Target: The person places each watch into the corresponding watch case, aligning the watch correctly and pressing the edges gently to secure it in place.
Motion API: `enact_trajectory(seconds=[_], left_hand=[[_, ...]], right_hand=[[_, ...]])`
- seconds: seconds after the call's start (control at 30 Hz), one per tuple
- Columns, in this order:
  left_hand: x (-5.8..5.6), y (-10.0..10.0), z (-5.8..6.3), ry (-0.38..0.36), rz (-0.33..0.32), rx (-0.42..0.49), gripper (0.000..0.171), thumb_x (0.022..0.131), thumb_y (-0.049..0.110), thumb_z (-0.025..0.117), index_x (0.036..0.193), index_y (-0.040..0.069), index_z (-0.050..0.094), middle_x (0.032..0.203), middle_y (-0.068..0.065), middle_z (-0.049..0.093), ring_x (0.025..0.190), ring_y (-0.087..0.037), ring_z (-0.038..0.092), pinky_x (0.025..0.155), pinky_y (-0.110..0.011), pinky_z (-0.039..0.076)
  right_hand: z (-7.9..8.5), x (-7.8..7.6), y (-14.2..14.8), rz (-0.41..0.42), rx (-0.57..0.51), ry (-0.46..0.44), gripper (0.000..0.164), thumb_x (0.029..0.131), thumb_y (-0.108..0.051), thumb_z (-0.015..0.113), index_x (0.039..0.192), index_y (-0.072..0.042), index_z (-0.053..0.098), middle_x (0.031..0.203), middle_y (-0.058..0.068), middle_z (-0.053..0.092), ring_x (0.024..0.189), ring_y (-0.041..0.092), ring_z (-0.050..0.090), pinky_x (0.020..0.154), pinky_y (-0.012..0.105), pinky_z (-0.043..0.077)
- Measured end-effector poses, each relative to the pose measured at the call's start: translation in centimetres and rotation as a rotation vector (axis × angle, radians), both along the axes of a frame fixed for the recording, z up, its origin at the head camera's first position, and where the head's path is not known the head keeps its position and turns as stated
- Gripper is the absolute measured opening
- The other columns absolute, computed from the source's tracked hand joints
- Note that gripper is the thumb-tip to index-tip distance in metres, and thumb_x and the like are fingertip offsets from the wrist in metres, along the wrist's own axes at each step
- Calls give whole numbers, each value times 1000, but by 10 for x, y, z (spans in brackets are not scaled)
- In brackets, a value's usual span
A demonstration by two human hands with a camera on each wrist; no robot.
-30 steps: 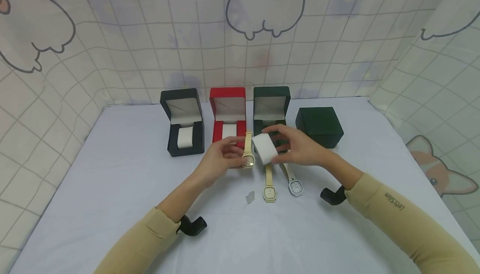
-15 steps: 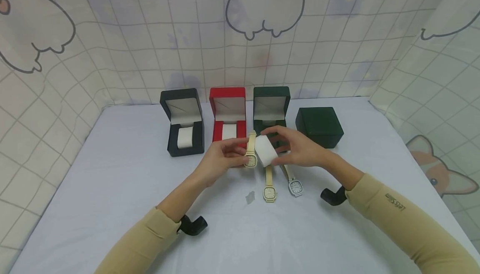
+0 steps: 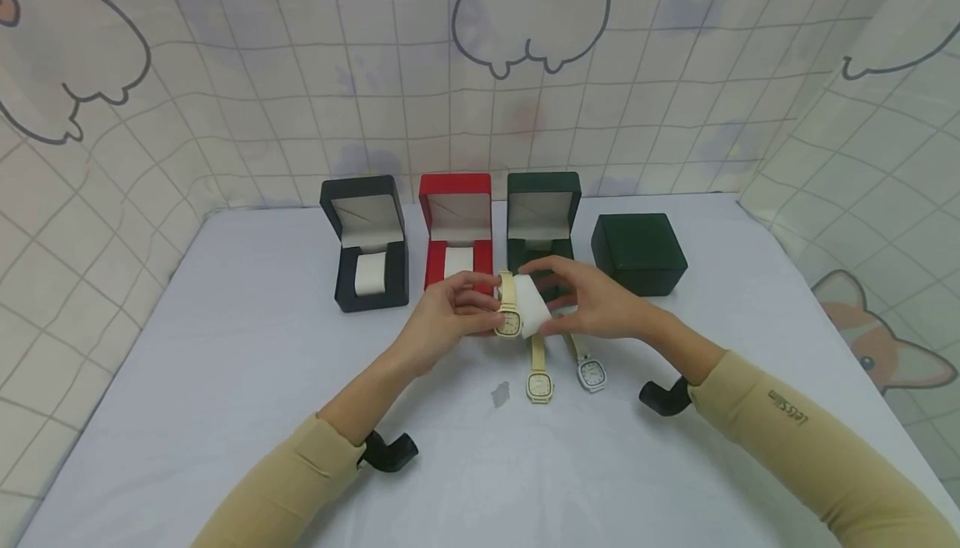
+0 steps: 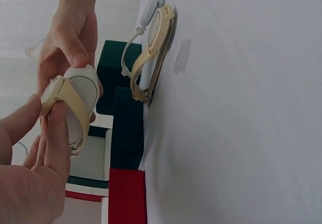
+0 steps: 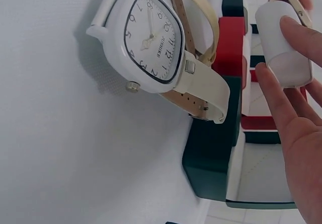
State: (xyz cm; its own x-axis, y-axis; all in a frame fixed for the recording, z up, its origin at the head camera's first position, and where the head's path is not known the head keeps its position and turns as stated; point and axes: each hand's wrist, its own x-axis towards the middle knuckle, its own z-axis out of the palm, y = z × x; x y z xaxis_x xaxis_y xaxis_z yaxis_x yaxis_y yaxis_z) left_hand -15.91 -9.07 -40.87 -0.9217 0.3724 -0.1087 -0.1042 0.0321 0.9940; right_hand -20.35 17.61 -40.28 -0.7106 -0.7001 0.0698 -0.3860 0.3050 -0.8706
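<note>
In the head view my left hand (image 3: 442,314) pinches a cream-strapped watch (image 3: 509,323) between thumb and fingers. A white watch cushion (image 3: 531,308) is gripped from the right by my right hand (image 3: 600,302). The left wrist view has the watch's strap (image 4: 76,105) looped round the near end of the cushion (image 4: 88,83). The strap's far side is partly hidden. On the table below lie a second cream watch (image 3: 539,386) and a white watch (image 3: 592,375). Behind my hands, an open green watch box (image 3: 543,183) is partly covered by the right hand.
A black watch box (image 3: 360,188) and a red one (image 3: 454,184) stand open at the back, each with a white cushion inside. To the right sits a closed dark green box (image 3: 637,252). A small grey patch (image 3: 500,395) marks the white tablecloth (image 3: 465,481).
The held watch has moved right to the cushion, and its strap now meets the cushion's left end. The cushion has shifted slightly right. The boxes and the watches on the table stay put.
</note>
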Motion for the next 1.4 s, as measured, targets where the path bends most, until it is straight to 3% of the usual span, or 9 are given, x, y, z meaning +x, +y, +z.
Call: enact_trajectory(seconds=[0.13,0.47,0.7,1.0,1.4], left_hand=[[0,1,-1,16,21,-20,41,91,7,79,130,4,64,111,-11,72,102,-25,71,89,-34,58],[3,2,-4,166,40,-125,31,95,16,76,125,11,69,114,-4,71,108,-22,67,92,-33,57],[4,-1,-4,228,-10,-114,42,95,13,75,136,16,65,121,-3,68,114,-21,65,93,-34,56],[6,-2,-4,349,-48,-95,51,94,4,74,142,14,61,121,-3,67,110,-21,65,98,-32,53],[9,-3,0,356,-14,-123,52,93,5,76,142,13,62,120,-4,68,111,-20,67,95,-31,55]], right_hand=[[-2,1,0,-14,-2,-1,81,80,-5,89,148,-8,46,149,6,47,126,32,57,92,33,57],[-6,2,-2,-52,-30,-10,81,81,-3,88,149,-11,45,151,9,46,124,33,58,91,36,58],[-6,2,0,-79,-75,-37,79,82,-4,87,149,-10,44,150,7,46,125,37,56,87,36,59],[-2,5,2,-65,-141,-41,70,84,-3,84,145,-9,50,153,7,44,130,42,51,90,37,58],[1,6,1,-58,-140,-74,74,83,0,84,147,-8,48,154,8,43,131,41,50,90,39,58]])
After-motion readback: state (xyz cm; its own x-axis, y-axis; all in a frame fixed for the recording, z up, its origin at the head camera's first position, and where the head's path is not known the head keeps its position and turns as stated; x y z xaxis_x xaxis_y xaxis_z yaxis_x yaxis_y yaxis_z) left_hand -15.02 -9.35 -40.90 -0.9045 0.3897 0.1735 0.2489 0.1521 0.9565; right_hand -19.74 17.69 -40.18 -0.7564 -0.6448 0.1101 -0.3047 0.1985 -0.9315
